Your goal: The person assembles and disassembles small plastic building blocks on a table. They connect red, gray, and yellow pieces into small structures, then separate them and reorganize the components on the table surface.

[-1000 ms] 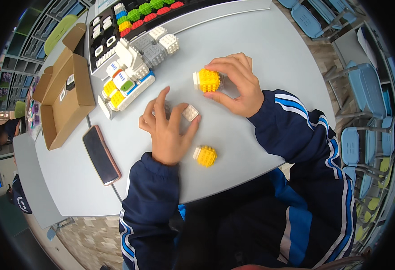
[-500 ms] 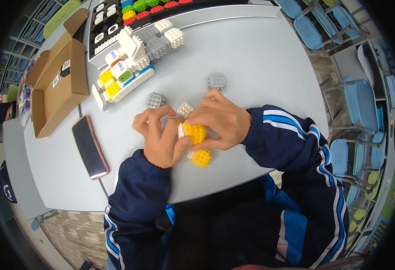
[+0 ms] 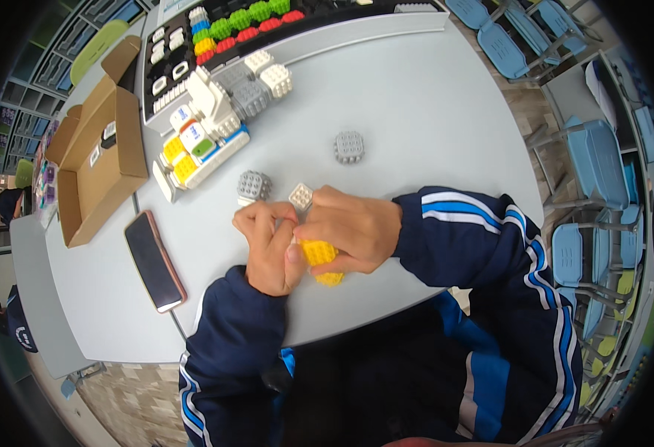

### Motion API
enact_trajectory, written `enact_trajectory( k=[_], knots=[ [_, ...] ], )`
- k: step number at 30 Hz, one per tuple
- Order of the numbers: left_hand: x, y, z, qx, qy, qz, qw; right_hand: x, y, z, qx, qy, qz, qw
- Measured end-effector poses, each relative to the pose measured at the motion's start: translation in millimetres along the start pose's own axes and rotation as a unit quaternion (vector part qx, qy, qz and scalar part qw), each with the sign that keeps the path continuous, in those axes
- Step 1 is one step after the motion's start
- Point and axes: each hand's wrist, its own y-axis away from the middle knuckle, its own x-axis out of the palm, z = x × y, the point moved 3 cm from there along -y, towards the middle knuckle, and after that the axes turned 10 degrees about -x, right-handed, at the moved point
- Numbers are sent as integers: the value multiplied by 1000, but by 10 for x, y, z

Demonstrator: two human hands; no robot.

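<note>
Both hands meet at near table edge (image 3: 416,112): left hand (image 3: 267,246) and right hand (image 3: 353,227) curled, pinching yellow blocks (image 3: 319,253) together; white block (image 3: 301,196) just beyond.

Grey table (image 3: 431,104); 2 grey blocks (image 3: 349,147), phone (image 3: 155,260), cardboard box (image 3: 96,167).

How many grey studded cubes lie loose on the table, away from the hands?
2: one grey cube lies alone on the table centre, another grey cube just above the left hand. More may be hidden under the hands.
</note>
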Motion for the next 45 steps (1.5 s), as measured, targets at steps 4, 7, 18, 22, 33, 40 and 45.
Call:
enact_trajectory(
  k=[4, 7, 18, 22, 33, 40, 45],
  knots=[
    [15, 6, -12, 2, 16, -6, 1000, 3, 8, 24, -7, 2, -14, 1000],
    [-3, 36, -22, 7, 13, -5, 1000, 34, 13, 35, -10, -13, -26, 1000],
    [-2, 2, -50, 1, 41, -19, 999, 57, 56, -27, 41, -122, -28, 991],
    [-4, 35, -19, -19, 48, -10, 999, 87, 71, -4, 86, -136, -15, 987],
    [-190, -46, 171, -62, -98, -26, 993, -267, 53, -254, 106, 116, -42, 987],
    [-123, -130, 55, -13, -210, 8, 978, -175, 56, -267, 158, 273, 61, 947],
    [-170, -99, 51, -27, -170, -1, 985, -249, 2, -116, 135, 275, 35, 951]
  ],
)
